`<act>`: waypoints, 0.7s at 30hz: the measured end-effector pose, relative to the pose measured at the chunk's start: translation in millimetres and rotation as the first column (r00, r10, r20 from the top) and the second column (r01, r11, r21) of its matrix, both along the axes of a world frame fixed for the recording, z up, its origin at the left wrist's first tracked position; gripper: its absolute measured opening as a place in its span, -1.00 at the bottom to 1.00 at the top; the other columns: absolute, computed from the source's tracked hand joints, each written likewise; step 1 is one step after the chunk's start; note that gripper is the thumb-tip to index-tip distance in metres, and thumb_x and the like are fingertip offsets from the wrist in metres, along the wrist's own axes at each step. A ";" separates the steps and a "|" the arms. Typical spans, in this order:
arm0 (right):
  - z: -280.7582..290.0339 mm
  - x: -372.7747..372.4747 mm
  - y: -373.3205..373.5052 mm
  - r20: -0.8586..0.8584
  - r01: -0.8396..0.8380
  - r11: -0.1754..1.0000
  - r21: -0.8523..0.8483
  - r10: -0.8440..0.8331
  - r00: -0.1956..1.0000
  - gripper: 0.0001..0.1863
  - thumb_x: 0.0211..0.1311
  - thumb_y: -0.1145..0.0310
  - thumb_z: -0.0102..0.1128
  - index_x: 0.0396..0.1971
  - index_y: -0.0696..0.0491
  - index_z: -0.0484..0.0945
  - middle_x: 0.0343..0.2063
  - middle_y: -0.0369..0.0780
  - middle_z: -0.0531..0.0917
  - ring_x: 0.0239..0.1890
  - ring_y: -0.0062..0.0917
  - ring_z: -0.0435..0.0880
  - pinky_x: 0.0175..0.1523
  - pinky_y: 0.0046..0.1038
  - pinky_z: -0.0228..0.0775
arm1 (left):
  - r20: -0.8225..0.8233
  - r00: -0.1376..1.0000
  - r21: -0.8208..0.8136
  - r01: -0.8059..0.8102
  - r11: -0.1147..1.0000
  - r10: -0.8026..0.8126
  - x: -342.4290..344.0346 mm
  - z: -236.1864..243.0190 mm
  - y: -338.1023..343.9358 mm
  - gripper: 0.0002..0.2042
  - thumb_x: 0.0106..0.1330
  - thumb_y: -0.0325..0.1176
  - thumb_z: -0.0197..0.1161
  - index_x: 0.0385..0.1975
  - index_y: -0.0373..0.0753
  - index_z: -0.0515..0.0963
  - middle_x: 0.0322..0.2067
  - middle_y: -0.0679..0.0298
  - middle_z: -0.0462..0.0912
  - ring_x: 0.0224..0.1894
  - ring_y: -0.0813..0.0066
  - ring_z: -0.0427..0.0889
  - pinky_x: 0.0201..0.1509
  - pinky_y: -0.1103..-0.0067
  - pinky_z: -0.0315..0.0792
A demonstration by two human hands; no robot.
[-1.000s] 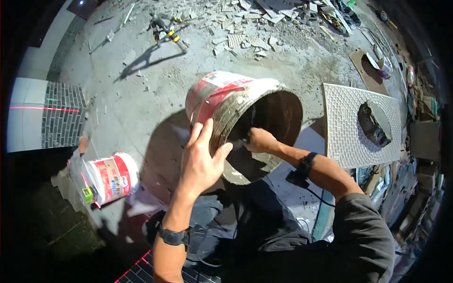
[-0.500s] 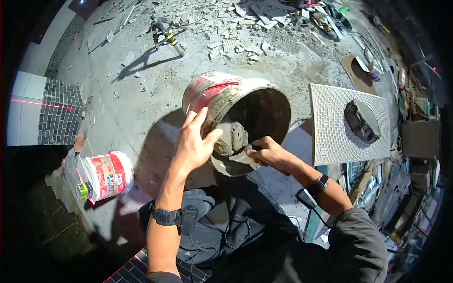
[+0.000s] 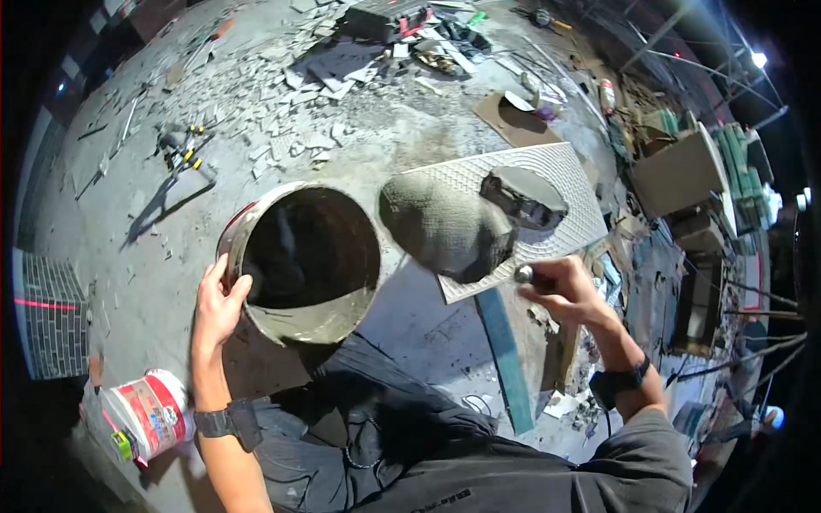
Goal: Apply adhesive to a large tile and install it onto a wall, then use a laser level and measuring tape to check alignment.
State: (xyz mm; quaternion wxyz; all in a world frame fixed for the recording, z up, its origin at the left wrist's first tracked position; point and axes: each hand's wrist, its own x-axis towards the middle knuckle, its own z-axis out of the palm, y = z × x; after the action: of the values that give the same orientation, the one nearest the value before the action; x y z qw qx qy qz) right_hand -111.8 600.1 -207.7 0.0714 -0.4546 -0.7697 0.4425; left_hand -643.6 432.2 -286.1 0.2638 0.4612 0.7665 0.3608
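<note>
My left hand [image 3: 220,305] grips the left rim of a large red-and-white bucket [image 3: 312,317], coated inside with grey mortar and tipped toward me. In my right hand [image 3: 566,291] is a trowel handle [image 3: 526,274]; its blade carries a large, slightly blurred lump of wet grey mortar [image 3: 445,221], which hides it. That load is over the left part of a white textured panel [image 3: 573,239], just right of the bucket. An earlier mound of mortar [image 3: 526,192] sits on the panel behind it.
A smaller red-and-white bucket [image 3: 145,410] with a green device lies at lower left. A tripod-like tool [image 3: 184,158] stands upper left; broken tile pieces [image 3: 321,103] cover the floor behind. Cardboard [image 3: 676,171] and scrap crowd the right. A teal strip [image 3: 505,359] lies below the panel.
My right hand has come out of the bucket and moved right, bringing a mortar load over the panel. The bucket opening now faces more upward, and the view has turned rightward.
</note>
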 end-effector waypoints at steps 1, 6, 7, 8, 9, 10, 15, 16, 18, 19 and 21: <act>-1.5 15.0 2.7 -0.148 0.055 0.970 0.238 -0.020 0.989 -0.83 0.19 0.42 0.41 -0.33 0.19 0.62 -0.59 -0.19 0.50 -0.55 -0.65 0.42 -0.42 -0.40 0.30 | 0.020 1.000 0.027 0.009 1.000 -0.010 0.6 1.1 0.1 -0.47 0.35 -0.46 0.32 0.31 -0.47 0.43 0.05 0.21 0.54 -0.02 0.51 0.57 0.08 0.57 0.46; -17.7 77.5 27.3 0.338 -0.067 0.639 0.766 -0.312 0.888 -0.72 0.07 0.37 0.43 -0.21 0.05 0.62 -0.44 -0.15 0.58 -0.42 -0.15 0.65 -0.33 -0.15 0.48 | 0.062 0.998 -0.042 -0.001 0.999 0.003 0.6 5.6 2.5 -0.37 0.35 -0.47 0.35 0.36 -0.62 0.29 0.13 0.08 0.50 0.15 0.34 0.58 0.26 0.49 0.44; -22.0 83.6 30.2 0.382 -0.087 0.639 0.764 -0.341 0.859 -0.70 0.07 0.36 0.43 -0.17 0.05 0.63 -0.42 -0.15 0.59 -0.41 -0.14 0.67 -0.33 -0.16 0.50 | 0.081 0.997 -0.045 -0.008 0.999 0.012 1.5 6.2 2.2 -0.37 0.35 -0.48 0.35 0.36 -0.62 0.29 0.14 0.08 0.50 0.16 0.33 0.58 0.28 0.48 0.44; -23.5 88.9 28.9 0.324 -0.055 0.624 0.779 -0.327 0.888 -0.69 0.09 0.36 0.42 -0.15 0.05 0.64 -0.41 -0.15 0.60 -0.40 -0.15 0.68 -0.32 -0.18 0.51 | 0.146 0.989 -0.060 -0.026 0.998 0.035 2.8 6.7 1.5 -0.38 0.35 -0.49 0.34 0.36 -0.61 0.29 0.14 0.08 0.50 0.17 0.31 0.58 0.29 0.47 0.43; -22.8 91.9 28.9 0.329 -0.003 0.673 0.740 -0.358 0.874 -0.69 0.10 0.35 0.42 -0.13 0.06 0.65 -0.40 -0.15 0.62 -0.38 -0.15 0.70 -0.31 -0.19 0.53 | 0.104 0.994 -0.051 -0.027 0.998 0.032 4.4 6.6 1.3 -0.38 0.35 -0.49 0.34 0.36 -0.61 0.29 0.14 0.08 0.50 0.17 0.31 0.58 0.29 0.47 0.43; -19.1 93.3 26.4 0.272 0.026 0.649 0.760 -0.354 0.895 -0.66 0.12 0.35 0.43 -0.09 0.07 0.66 -0.37 -0.13 0.65 -0.36 -0.15 0.72 -0.28 -0.21 0.55 | 0.098 0.994 -0.086 -0.037 0.996 0.046 6.0 6.5 0.4 -0.39 0.35 -0.50 0.34 0.36 -0.60 0.29 0.15 0.08 0.49 0.17 0.31 0.58 0.29 0.47 0.43; 12.5 53.6 17.1 0.060 0.092 0.583 0.807 -0.236 0.970 -0.60 0.11 0.44 0.46 -0.03 0.19 0.63 -0.35 -0.07 0.67 -0.37 -0.13 0.72 -0.27 -0.31 0.56 | 0.309 0.951 0.060 0.015 0.998 -0.033 8.3 -2.5 3.4 -0.41 0.33 -0.51 0.34 0.33 -0.58 0.34 0.13 0.08 0.53 0.18 0.35 0.57 0.28 0.49 0.45; 12.7 33.4 14.8 0.053 0.082 0.636 0.767 -0.190 0.980 -0.60 0.10 0.44 0.46 -0.03 0.18 0.63 -0.36 -0.07 0.67 -0.37 -0.13 0.72 -0.27 -0.30 0.55 | 0.176 0.984 0.004 -0.007 1.000 0.006 7.7 -5.3 3.4 -0.40 0.32 -0.46 0.37 0.32 -0.57 0.36 0.15 0.02 0.54 0.20 0.28 0.58 0.29 0.46 0.44; 2.9 -13.3 7.4 0.013 0.031 0.747 0.664 -0.054 0.998 -0.62 0.12 0.46 0.43 -0.03 0.16 0.63 -0.40 -0.09 0.64 -0.39 -0.14 0.71 -0.29 -0.27 0.54 | -0.040 0.999 -0.024 -0.023 0.999 0.022 6.7 -8.7 1.5 -0.38 0.32 -0.41 0.39 0.33 -0.55 0.36 0.12 0.04 0.58 0.12 0.33 0.60 0.20 0.49 0.48; -8.2 -39.3 3.1 0.035 -0.034 0.749 0.662 0.015 0.999 -0.67 0.10 0.47 0.41 -0.11 0.16 0.61 -0.40 -0.09 0.62 -0.38 -0.14 0.70 -0.28 -0.21 0.52 | -0.175 0.984 -0.028 -0.020 0.999 0.015 7.9 -9.2 0.5 -0.39 0.34 -0.43 0.39 0.34 -0.54 0.35 0.07 0.12 0.61 0.02 0.45 0.62 0.10 0.55 0.52; -37.7 -94.7 -0.8 0.104 -0.202 0.757 0.622 0.176 0.979 -0.75 0.14 0.42 0.34 -0.18 0.14 0.60 -0.35 -0.09 0.64 -0.35 -0.14 0.71 -0.25 -0.19 0.55 | -0.264 0.965 -0.062 -0.026 0.998 0.009 10.9 -9.0 0.3 -0.35 0.31 -0.37 0.45 0.32 -0.56 0.36 0.04 0.10 0.59 -0.02 0.44 0.63 0.05 0.54 0.54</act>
State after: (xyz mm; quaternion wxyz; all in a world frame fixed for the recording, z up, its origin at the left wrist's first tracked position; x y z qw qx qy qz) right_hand -206.6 599.3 -245.4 0.1590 -0.3332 -0.9161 0.1561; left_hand -632.7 432.5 -295.2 0.1713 0.4894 0.8100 0.2738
